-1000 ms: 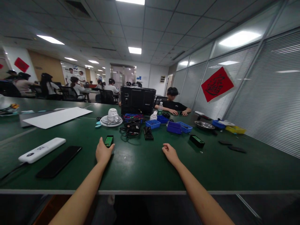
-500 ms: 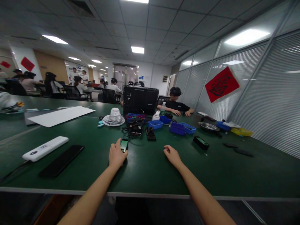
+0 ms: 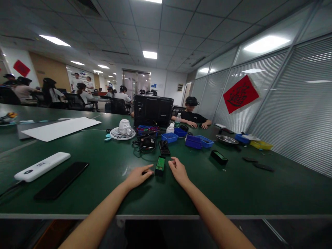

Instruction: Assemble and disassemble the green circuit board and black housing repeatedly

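Note:
A small black box with a green circuit board (image 3: 160,164) on its upper face rests on the green table between my hands. Just left of it is my left hand (image 3: 138,176), thumb and fingers apart, the fingertips close to the box's lower side. My right hand (image 3: 178,170) lies a short gap to the right of the box, its fingers loosely bent and apart, with nothing in them. Farther right sits a second black box with a green board (image 3: 219,156). A black stand-like device (image 3: 164,148) is right behind the first box.
Beyond are a black monitor (image 3: 153,110), a white fan part (image 3: 122,131), tangled cables, blue bins (image 3: 169,137) and a metal dish (image 3: 227,139). At left lie a white power strip (image 3: 43,166) and a dark flat slab (image 3: 62,180). A co-worker (image 3: 193,116) sits across the table.
The black box has moved right to the middle of the table, and my left hand has let go of it. My right hand has shifted slightly left, nearer the box.

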Tool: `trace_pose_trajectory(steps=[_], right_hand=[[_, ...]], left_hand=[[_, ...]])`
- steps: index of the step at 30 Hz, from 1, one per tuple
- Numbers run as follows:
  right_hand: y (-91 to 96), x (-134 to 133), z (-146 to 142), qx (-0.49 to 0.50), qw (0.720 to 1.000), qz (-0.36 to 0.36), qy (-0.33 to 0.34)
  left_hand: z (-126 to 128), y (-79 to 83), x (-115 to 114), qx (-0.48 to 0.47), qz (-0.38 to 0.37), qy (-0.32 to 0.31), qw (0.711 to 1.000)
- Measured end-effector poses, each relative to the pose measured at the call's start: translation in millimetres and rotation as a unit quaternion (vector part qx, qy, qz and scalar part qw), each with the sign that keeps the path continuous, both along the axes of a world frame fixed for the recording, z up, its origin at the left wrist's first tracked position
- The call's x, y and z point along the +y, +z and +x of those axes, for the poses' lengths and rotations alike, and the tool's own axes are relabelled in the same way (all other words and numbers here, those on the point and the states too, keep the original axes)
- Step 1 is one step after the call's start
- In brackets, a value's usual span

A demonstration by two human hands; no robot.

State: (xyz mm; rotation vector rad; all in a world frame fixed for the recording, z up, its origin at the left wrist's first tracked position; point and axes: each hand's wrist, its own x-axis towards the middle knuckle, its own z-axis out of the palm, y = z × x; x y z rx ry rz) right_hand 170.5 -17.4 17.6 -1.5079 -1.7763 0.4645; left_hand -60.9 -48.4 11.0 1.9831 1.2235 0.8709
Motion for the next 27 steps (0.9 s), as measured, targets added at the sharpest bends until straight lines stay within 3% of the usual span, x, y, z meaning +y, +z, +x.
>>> trace_pose_trajectory(steps=[5,9,17,22,27], right_hand=[[6.5,-15.4,-56.4,-0.161,0.986,0.027,-0.008],[4.7,-13.9,-62.4,-0.272,0.962,0.033,-0.013],[5.5,0.8,3.6,-0.291,0.954,0.029,-0.070],[-8.6,14.2,47.7,-0.122,0.989,0.028,-0.074],[-10.2,32.5,82.6,-0.033,0.991,-0.015,-0.132]], left_hand=[[0.0,-3.2,2.8,-0.009,0.000,-0.004,1.000],[-1.2,-0.3,2.2,-0.005,-0.003,0.009,1.000],[-0.9,3.3,0.5,0.041,0.013,0.018,0.999],[-0.7,4.5,-0.7,0.056,0.014,0.022,0.998],[-1.5,4.7,-1.1,0.061,0.013,0.027,0.998]])
